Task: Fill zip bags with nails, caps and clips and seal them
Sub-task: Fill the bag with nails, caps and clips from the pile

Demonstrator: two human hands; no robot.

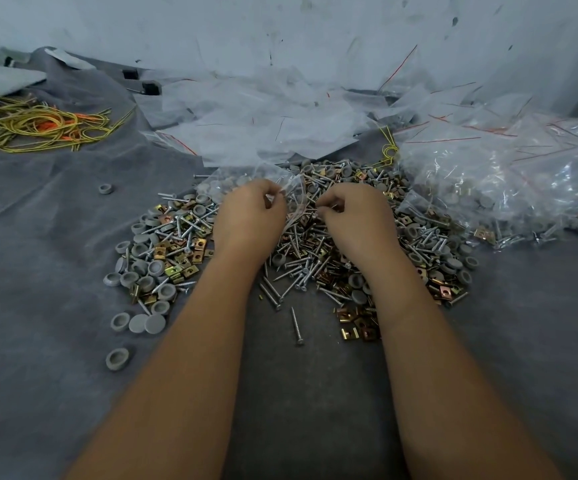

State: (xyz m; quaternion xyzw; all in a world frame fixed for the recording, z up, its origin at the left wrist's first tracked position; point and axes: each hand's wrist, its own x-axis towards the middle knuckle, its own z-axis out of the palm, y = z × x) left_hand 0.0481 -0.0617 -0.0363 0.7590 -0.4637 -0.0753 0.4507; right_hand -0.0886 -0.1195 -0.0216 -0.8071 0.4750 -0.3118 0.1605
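A: Biggest first: what's under it all?

B: A grey cloth [55, 237] covers the whole surface. Against the back wall lies a drift of empty zip bags [263, 123] with red seal lines, and to the right a heap of filled bags [502, 188], cut off by the frame's edge.

A: And the hardware?

B: One wide mound in the middle: nails [294, 271], grey caps [149, 271] and brass-coloured clips [353, 317] all mixed together. Both forearms lie across it and hide its centre.

A: What about the hands?

B: The left hand [249, 213] has its fingers curled, pinching a clear zip bag [292, 195] held over the mound's far side. The right hand [356, 213] is curled too, its fingertips pinched together beside the bag's mouth. It probably holds a nail or two, though the fingers hide that.

A: Anything small left?

B: A tangle of yellow and orange bands [38, 126] at far left, and one stray cap [105, 188] apart from the mound.
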